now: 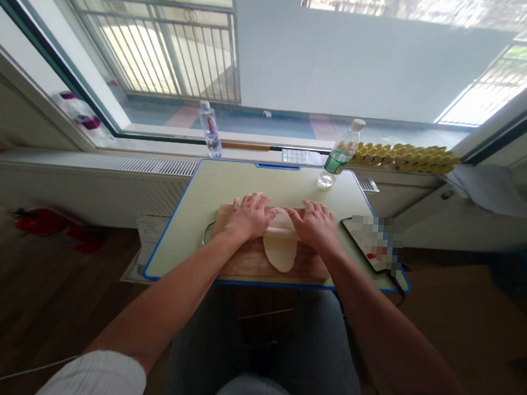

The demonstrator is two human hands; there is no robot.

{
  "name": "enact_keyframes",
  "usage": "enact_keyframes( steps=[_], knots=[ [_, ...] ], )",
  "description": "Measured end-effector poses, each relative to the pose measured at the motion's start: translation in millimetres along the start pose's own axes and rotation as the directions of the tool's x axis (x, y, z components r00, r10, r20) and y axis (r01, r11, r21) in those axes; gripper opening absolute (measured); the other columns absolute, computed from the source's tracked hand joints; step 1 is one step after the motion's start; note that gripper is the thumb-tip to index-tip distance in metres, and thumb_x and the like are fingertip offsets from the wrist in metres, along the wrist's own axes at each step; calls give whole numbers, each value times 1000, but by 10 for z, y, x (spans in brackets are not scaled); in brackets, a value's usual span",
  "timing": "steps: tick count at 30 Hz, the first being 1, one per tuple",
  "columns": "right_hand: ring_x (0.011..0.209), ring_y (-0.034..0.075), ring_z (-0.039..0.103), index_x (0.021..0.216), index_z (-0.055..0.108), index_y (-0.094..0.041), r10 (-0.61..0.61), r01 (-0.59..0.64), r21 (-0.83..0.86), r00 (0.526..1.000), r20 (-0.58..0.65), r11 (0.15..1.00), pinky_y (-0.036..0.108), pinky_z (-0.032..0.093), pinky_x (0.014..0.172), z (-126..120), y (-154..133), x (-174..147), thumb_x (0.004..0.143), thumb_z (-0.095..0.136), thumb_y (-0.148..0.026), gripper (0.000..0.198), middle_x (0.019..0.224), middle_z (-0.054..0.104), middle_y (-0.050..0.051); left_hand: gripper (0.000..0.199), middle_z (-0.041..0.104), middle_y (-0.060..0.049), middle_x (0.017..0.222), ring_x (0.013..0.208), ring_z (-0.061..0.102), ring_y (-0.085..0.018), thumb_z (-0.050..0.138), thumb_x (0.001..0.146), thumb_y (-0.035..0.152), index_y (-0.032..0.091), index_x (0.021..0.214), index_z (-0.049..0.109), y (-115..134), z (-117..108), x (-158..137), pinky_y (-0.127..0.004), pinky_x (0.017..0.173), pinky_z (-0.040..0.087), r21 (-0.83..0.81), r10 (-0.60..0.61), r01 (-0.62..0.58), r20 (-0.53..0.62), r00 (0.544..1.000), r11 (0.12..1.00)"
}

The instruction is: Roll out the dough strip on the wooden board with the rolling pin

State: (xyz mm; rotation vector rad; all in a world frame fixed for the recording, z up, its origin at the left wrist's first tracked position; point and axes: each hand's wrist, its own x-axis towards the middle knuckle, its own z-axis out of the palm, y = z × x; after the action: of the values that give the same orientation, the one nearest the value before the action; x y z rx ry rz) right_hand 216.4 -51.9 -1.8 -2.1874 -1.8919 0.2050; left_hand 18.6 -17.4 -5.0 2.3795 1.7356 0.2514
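Observation:
An oval sheet of pale dough (281, 256) lies on a wooden board (236, 260), its near end pointing toward me. Across the dough runs a pale rolling pin (281, 230), of which only the middle shows between my hands. My left hand (252, 213) lies over the pin's left end, palm down, with fingers stretched forward and apart. Over the right end lies my right hand (314, 223), its fingers likewise stretched out. Both thumbs point inward near the dough's far part. The pin's ends are hidden under the palms.
The board rests on a small blue-edged table (185, 216). A green-labelled bottle (337, 157) stands at its back right, and a tablet-like object (368, 244) lies at the right. Another bottle (210, 130) and a yellow stack (406, 157) are by the window.

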Motion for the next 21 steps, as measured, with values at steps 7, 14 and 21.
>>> enact_keyframes(
  steps=[7, 14, 21],
  knots=[
    [153, 36, 45, 159, 57, -15, -41, 38, -32, 995, -96, 999, 54, 31, 127, 14, -18, -305, 109, 45, -62, 69, 164, 57, 14, 66, 49, -10, 172, 159, 42, -34, 33, 110, 65, 30, 160, 57, 50, 43, -296, -67, 133, 26, 17, 12, -12, -18, 1000, 1000],
    [155, 37, 42, 163, 53, -15, -75, 63, -95, 989, -129, 993, 55, 30, 127, 67, -2, -561, 110, 44, -54, 66, 170, 51, 13, 65, 49, -12, 173, 160, 42, -36, 37, 110, 60, 25, 162, 56, 103, 89, -570, -70, 134, 19, 65, 20, -15, -81, 996, 998],
    [157, 37, 41, 163, 53, -16, -71, 56, -115, 989, -128, 992, 57, 30, 127, 78, -8, -629, 111, 41, -55, 66, 171, 50, 14, 63, 49, -10, 173, 161, 40, -33, 38, 110, 60, 28, 161, 56, 100, 101, -605, -68, 135, 18, 65, 9, -4, -78, 997, 998]
  ],
)
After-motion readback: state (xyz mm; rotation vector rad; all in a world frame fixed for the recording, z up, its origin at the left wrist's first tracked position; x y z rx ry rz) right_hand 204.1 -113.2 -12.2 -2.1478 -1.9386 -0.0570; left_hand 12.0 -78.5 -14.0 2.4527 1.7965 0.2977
